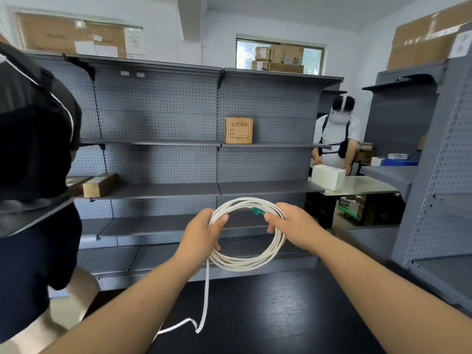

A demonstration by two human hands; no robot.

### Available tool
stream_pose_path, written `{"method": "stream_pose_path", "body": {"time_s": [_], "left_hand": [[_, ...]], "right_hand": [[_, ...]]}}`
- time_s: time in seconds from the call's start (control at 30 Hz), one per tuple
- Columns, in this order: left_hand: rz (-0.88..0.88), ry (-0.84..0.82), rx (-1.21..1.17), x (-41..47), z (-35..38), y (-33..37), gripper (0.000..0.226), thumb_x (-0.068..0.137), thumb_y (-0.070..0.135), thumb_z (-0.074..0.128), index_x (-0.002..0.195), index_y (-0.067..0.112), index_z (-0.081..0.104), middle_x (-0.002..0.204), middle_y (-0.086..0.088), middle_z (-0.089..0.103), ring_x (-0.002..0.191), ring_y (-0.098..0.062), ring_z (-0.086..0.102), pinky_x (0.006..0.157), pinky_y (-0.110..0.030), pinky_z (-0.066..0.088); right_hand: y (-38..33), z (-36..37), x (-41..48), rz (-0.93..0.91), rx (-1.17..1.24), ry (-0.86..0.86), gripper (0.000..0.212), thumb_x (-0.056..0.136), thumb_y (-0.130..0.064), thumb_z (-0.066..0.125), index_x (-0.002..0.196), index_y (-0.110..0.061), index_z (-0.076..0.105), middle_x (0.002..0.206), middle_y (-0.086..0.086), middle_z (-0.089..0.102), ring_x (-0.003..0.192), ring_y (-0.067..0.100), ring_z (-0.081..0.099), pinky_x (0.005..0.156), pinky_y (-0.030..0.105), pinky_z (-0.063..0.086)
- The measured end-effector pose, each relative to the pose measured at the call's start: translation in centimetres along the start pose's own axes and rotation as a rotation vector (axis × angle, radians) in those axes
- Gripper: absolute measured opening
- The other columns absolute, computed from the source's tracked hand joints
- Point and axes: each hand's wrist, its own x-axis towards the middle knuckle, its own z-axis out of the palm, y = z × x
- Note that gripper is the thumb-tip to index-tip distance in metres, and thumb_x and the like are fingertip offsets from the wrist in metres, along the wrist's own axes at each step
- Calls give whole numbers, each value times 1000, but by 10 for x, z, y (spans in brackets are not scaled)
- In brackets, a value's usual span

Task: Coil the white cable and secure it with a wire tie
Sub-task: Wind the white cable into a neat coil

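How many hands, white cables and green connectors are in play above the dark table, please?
Hands: 2 (left hand, right hand)
White cable: 1, coiled and gripped by both hands
Green connector: 1
Total: 4

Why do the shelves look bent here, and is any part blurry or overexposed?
Head view: the wide-angle lens bows the grey shelves and tilts the right-hand rack. Head view: the window is brightest, partly washed out. Head view: the dark-clothed person at the left edge is soft, while the white cable, left hand and right hand look sharp.
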Motion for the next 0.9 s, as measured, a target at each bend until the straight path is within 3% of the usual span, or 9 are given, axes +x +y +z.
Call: {"method": "stream_pose_path", "body": {"time_s": [0.13, 0.2, 0.27, 0.37, 0.5, 0.57, 0.63, 0.73, 0.9], "left_hand": [[119, 61, 157, 5, -1, 6, 27, 93, 32, 51, 77, 11, 47, 60, -1, 43, 55, -18, 41, 52, -28, 35], [180, 39, 257, 7, -2, 10, 24, 93, 31, 52, 78, 13, 47, 60, 2, 42, 56, -15, 39, 53, -28, 31], [234, 11, 343, 7, -4, 14, 21, 93, 31, 52, 81, 15, 47, 60, 4, 42, 56, -11, 37, 52, -25, 30], [271, -21, 428, 8, -6, 19, 19, 93, 32, 51, 84, 16, 46, 60, 5, 43, 57, -13, 39, 52, -23, 30], [314, -40, 517, 7, -8, 24, 22, 94, 32, 50, 87, 11, 49, 64, 4, 45, 64, -20, 42, 55, -30, 29], [345, -61, 559, 6, -6, 26, 23, 94, 30, 51, 89, 8, 51, 70, -1, 49, 67, -21, 43, 59, -31, 30], [377, -88, 597, 6, -3, 26, 23, 93, 30, 52, 93, 7, 53, 77, -3, 51, 72, -22, 45, 63, -30, 31], [385, -114, 605, 6, -1, 26, 24, 92, 32, 53, 93, 8, 55, 80, -5, 52, 75, -22, 46, 65, -30, 33], [399, -126, 647, 6, -1, 23, 27, 91, 33, 54, 99, 7, 57, 93, -11, 62, 86, -26, 55, 72, -32, 38]], "right_hand": [[2, -3, 2, 45, -76, -102, 22, 89, -33, 58, 89, -12, 62, 86, 3, 70, 79, 19, 61, 73, 33, 47], [3, -4, 4, 62, -137, -126, 25, 84, -42, 62, 89, -18, 59, 86, -2, 65, 80, 15, 59, 70, 30, 44], [3, -5, 4, 65, -185, -134, 39, 80, -49, 65, 107, -23, 56, 102, -7, 62, 95, 12, 58, 81, 28, 45], [-1, -8, 4, 32, -216, -105, 77, 76, -50, 69, 139, -19, 35, 134, -1, 49, 122, 14, 47, 103, 30, 38], [-5, -9, 5, -28, -275, -66, 108, 74, -51, 71, 151, -20, 2, 155, 3, 25, 142, 22, 22, 114, 41, 27], [-10, -6, 7, -97, -325, -91, 98, 79, -47, 67, 151, -18, 7, 155, 3, 26, 143, 22, 21, 116, 39, 24], [-16, 2, 9, -179, -396, -143, 70, 87, -40, 60, 146, -16, 29, 147, 5, 41, 136, 22, 35, 112, 35, 29], [-19, 13, 10, -197, -458, -192, 30, 93, -36, 49, 118, -21, 52, 114, 9, 61, 110, 29, 53, 94, 44, 43], [-19, 17, 6, -129, -526, -239, 21, 95, -36, 44, 104, -19, 52, 96, 9, 57, 99, 29, 53, 86, 44, 45]]}}
